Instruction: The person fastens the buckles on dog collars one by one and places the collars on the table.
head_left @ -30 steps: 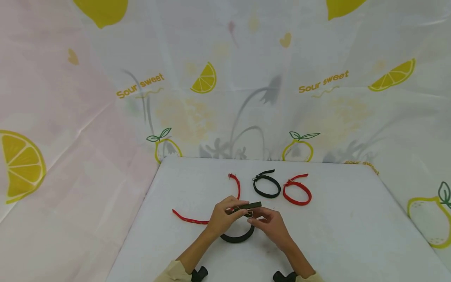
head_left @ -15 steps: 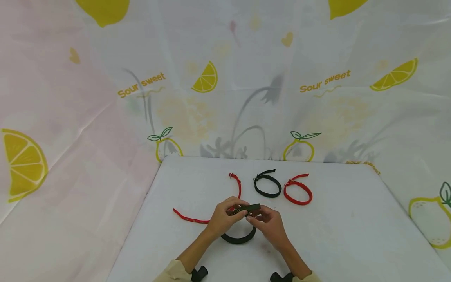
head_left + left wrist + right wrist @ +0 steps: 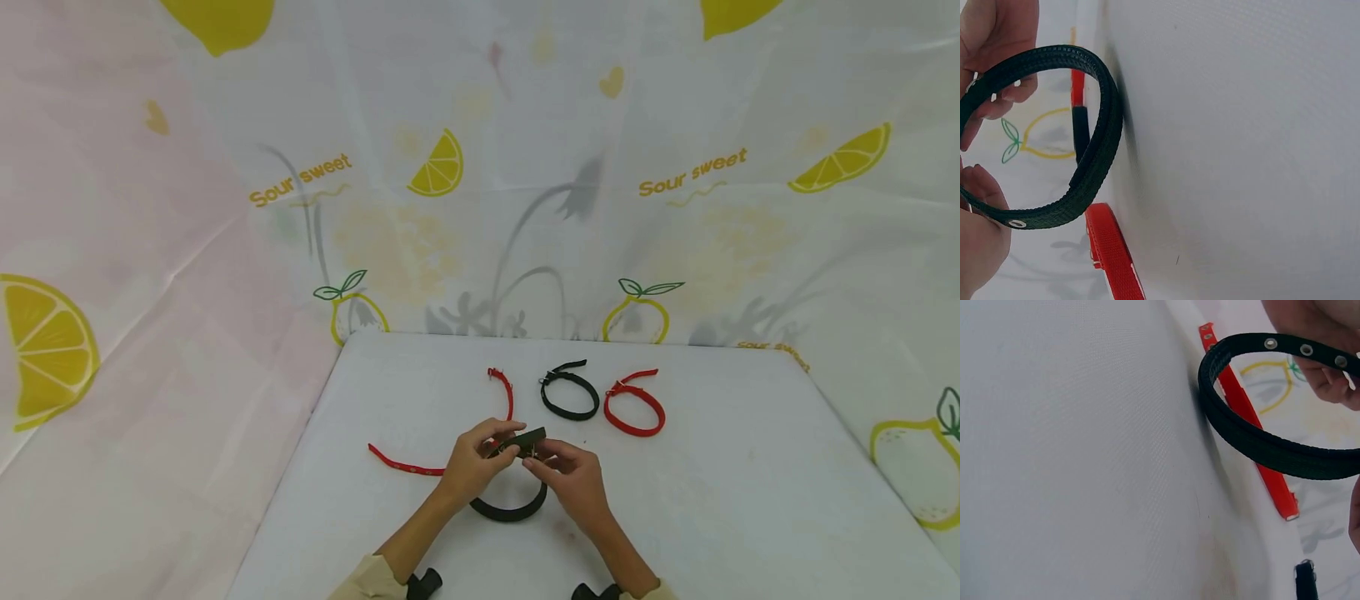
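Observation:
Both hands hold a dark buckle collar (image 3: pixel 510 510) bent into a loop close over the white table. My left hand (image 3: pixel 477 458) pinches the strap part with the metal eyelets (image 3: pixel 1306 349); the strap's tip (image 3: pixel 536 436) sticks out above the fingers towards the right. With thumb and fingers, my right hand (image 3: pixel 576 475) pinches the collar at its buckle end, where a little metal shows. Fingers mostly hide the buckle. In the left wrist view the loop (image 3: pixel 1110 119) hangs down between the two hands.
Just behind the hands lies an opened red collar (image 3: pixel 405 469), partly covered by the left hand. Farther back on the white table (image 3: pixel 720 467) are a looped black collar (image 3: pixel 570 414) and a looped red collar (image 3: pixel 634 429). A lemon-print sheet (image 3: pixel 540 250) hangs behind.
The strap tip has shifted a little left and tilted upward. The right fingers have moved slightly left, closer to the left hand, and the buckle shows less than before.

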A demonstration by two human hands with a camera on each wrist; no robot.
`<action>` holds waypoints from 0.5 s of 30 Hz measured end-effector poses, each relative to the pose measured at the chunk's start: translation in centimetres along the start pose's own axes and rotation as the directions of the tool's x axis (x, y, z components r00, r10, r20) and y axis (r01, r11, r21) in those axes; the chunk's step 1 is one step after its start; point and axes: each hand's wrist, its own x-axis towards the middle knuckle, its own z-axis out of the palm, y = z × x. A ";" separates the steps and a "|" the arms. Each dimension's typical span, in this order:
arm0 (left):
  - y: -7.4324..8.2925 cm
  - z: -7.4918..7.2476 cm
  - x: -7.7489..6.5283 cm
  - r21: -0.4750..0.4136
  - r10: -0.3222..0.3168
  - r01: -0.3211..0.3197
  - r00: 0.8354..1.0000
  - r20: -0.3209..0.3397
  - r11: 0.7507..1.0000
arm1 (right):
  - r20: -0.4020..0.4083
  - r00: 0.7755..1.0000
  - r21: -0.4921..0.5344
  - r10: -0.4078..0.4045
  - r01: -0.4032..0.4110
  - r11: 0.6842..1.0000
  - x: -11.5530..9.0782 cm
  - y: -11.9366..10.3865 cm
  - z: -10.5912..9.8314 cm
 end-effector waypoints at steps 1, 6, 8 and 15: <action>0.0 0.0 0.0 -0.004 0.011 -0.011 1.000 -0.002 1.000 | 0.001 1.000 0.008 0.005 -0.005 1.000 0.0 0.0 0.0; 0.0 -0.1 0.0 -0.016 0.026 -0.026 1.000 -0.014 1.000 | 0.015 1.000 0.040 0.011 -0.012 0.999 0.0 0.1 -0.1; -0.1 -0.1 0.0 -0.020 0.010 -0.011 1.000 -0.018 1.000 | 0.013 1.000 0.047 0.016 -0.017 0.999 0.0 0.0 -0.2; -2.4 -0.1 0.1 -0.026 -0.005 0.005 1.000 -0.015 1.000 | -0.008 1.000 0.078 0.027 -0.026 0.997 0.0 0.1 -0.5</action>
